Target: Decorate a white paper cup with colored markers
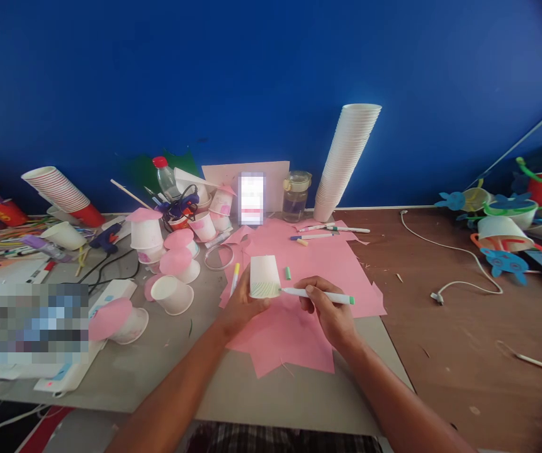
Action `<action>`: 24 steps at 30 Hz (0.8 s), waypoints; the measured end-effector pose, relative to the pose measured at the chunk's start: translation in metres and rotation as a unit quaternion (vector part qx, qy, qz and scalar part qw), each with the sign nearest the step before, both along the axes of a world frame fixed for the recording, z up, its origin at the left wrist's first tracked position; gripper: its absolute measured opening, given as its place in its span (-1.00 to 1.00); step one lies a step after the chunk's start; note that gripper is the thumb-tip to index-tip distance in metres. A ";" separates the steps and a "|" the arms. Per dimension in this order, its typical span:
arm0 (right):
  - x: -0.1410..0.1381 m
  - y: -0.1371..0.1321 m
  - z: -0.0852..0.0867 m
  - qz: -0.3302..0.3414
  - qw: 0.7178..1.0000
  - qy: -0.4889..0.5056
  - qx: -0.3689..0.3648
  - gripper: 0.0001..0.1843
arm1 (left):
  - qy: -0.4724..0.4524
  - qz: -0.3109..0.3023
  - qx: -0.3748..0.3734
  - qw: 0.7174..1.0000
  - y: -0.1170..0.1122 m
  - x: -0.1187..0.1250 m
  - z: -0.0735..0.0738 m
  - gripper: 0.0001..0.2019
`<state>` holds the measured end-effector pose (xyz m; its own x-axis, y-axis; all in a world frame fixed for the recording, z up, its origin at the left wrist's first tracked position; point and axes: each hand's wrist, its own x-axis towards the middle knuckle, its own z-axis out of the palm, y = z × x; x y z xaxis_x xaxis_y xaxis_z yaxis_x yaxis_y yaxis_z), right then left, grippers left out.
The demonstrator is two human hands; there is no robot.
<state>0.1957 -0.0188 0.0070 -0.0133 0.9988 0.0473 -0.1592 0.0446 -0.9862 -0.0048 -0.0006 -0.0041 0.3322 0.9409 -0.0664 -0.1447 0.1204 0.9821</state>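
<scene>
Paper cup [265, 277], one marker [316, 295], two hands [247, 303] [330, 313]

Okay, so on the head cam I've got both bare forearms [180, 380] coming in from the bottom corners and angling toward each other. Left hand [247, 303] is raised on its edge with the left wrist [226, 328] slightly cocked, fingers curled round in a firm grip, though the fingertips are mostly hidden from this angle, so I can't swear how they sit. Right hand [328, 313] is just beside it, knuckles up, with its fingers [316, 290] bent and pinched like they're holding a pencil. The right wrist [350, 345] sits lower, and the two hands stay close but apart.
</scene>
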 end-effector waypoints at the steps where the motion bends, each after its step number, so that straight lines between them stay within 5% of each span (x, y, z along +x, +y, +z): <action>1: 0.000 0.000 0.000 0.000 1.000 0.000 0.001 -0.76 | 0.000 0.001 0.000 1.000 0.000 0.000 0.000 -0.10; 12: 0.001 0.000 -0.004 -0.003 1.000 0.026 -0.006 -0.78 | -0.021 0.001 0.000 1.000 0.001 -0.002 -0.007 -0.13; 24: 0.001 0.000 -0.007 0.002 0.999 0.039 0.008 -0.81 | -0.004 0.001 0.008 1.000 0.000 0.001 0.002 -0.15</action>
